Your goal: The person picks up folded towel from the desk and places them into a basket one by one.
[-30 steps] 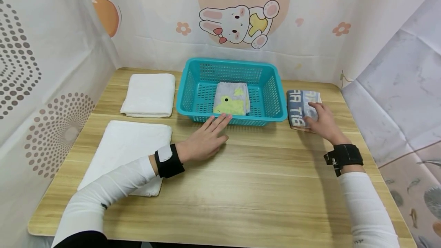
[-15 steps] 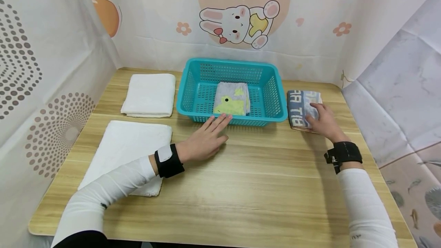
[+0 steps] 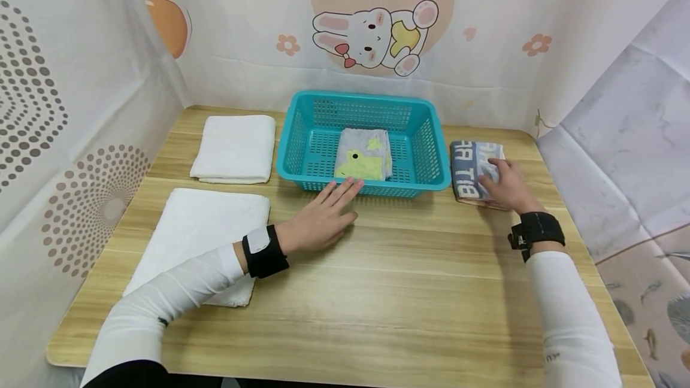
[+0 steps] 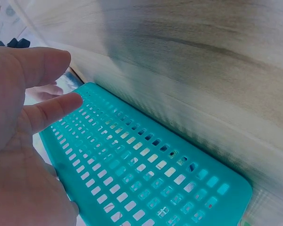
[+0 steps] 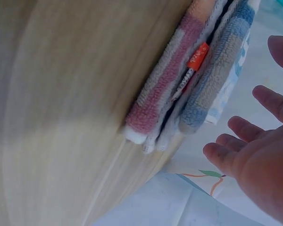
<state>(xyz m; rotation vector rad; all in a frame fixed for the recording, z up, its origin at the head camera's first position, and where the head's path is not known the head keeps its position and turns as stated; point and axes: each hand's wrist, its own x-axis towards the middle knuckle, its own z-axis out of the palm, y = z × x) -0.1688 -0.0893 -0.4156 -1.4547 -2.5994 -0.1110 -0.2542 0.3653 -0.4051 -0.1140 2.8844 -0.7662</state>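
My left hand (image 3: 320, 220) lies with straight fingers at the front rim of a teal plastic basket (image 3: 417, 188); the left wrist view shows its thumb and fingers spread beside the perforated basket wall (image 4: 132, 155). Inside the basket is a folded grey towel (image 3: 363, 157) with a yellow-green animal print. Right of the basket lies a folded blue towel (image 3: 468, 166) with white letters. Over its right side hovers my right hand (image 3: 509, 187). In the right wrist view the fingers (image 5: 245, 129) are loosely spread, apart from the layered towel edges (image 5: 217, 70), where pink and blue stripes and a red label show.
Two folded white towels lie at the left, a smaller white towel (image 3: 234, 147) behind a larger white towel (image 3: 215, 217) that my left forearm crosses. The wooden table (image 3: 388, 310) backs onto a printed curtain (image 3: 242, 29), with more curtain hanging at both sides.
My right hand has shifted slightly to the right over the blue towel. The left hand and the basket stay where they were.
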